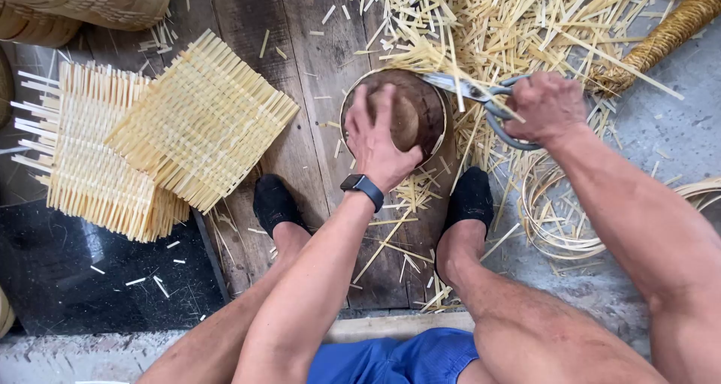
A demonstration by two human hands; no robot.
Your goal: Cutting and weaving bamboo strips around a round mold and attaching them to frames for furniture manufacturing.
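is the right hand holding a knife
No, the right hand grips grey-handled metal shears, their blades lying over the rim of the round woven bamboo basket.

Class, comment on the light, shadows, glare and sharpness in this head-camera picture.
Head view: soft, even daylight, weak shadows; sharp focus on the left hand, scissors and woven mats; faint glare on the dark slab; wide-angle stretching at the edges enlarges the right forearm.

At frame centre the left hand rests on a round mould, the right hand with shears to its right, woven mats stacked at left, cut strips heaped upper right.
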